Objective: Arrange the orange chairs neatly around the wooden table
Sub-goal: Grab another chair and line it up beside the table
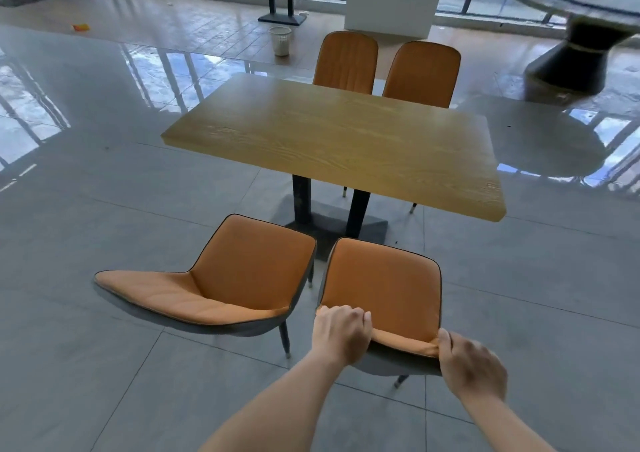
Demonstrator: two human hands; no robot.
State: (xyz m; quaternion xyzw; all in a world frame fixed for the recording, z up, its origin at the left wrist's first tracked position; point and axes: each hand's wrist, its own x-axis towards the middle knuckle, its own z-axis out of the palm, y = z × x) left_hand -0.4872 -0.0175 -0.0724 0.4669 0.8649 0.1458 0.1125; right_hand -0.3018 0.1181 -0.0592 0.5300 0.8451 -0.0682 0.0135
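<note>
A rectangular wooden table (pixel 339 140) on two black legs stands in the middle of the head view. Two orange chairs are tucked against its far side, one on the left (pixel 346 62) and one on the right (pixel 420 74). On the near side, an orange chair (pixel 382 285) faces the table a short way back from it. My left hand (pixel 341 334) and my right hand (pixel 471 365) both grip the top edge of its backrest. Beside it on the left, another orange chair (pixel 242 275) is turned sideways, its backrest pointing left.
A glossy grey tiled floor surrounds the table. A white mesh bin (pixel 280 40) and a white pillar (pixel 391 1) stand beyond the far chairs. A round dark pedestal table (pixel 585 19) is at the upper right. Black stands line the windows at the back.
</note>
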